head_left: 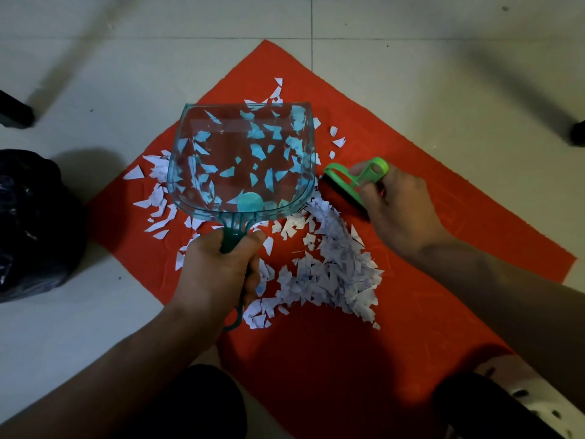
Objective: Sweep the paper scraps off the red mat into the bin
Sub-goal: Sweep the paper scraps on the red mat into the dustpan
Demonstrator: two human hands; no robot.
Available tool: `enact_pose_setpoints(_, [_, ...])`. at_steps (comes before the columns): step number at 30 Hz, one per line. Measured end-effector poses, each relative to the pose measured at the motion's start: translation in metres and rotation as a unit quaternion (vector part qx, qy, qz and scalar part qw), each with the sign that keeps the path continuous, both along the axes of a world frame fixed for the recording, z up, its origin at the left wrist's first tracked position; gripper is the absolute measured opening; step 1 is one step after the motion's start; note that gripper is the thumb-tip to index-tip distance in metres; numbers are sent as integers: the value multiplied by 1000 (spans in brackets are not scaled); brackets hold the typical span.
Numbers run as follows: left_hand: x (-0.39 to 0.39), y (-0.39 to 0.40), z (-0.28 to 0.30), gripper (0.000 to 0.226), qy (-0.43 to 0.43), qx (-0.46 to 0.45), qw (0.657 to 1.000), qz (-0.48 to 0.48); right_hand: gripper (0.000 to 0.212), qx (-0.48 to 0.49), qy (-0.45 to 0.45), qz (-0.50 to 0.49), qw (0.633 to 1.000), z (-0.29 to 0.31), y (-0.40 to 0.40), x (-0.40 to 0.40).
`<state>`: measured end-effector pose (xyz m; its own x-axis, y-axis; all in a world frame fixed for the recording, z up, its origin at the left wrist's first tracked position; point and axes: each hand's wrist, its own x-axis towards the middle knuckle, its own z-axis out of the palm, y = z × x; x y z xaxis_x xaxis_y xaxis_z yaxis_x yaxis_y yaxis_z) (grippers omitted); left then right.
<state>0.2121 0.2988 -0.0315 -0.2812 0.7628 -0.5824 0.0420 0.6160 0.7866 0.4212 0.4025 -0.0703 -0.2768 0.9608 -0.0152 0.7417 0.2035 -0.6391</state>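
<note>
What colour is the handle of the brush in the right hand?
Bright green, on the small dark-bristled hand brush, seen in the head view.

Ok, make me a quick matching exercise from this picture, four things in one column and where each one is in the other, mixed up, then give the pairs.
Things:
1. dustpan
2. brush
3. black bin bag
4. big heap of paper scraps

Places:
A. on the tiled floor, left of the red mat
B. held by its handle in the left hand
C. on the mat, between the two forearms
D. held in the right hand

Pairs: 1-B, 2-D, 3-A, 4-C
</note>
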Motion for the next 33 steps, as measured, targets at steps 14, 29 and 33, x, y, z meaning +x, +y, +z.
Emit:
enact_pose_setpoints(14, [0,-2,3,36,-4,8,1000,7,25,-18,10,8,1000,-2,-12,-6])
enact_pose_setpoints(29, [-7,-34,5,37,7,30,999,19,27,32,12,-4,999,15,-33,10])
enact_pose_setpoints(33, [-8,-48,8,34,5,32,998,49,22,22,81,-21,996,24,-51,8])
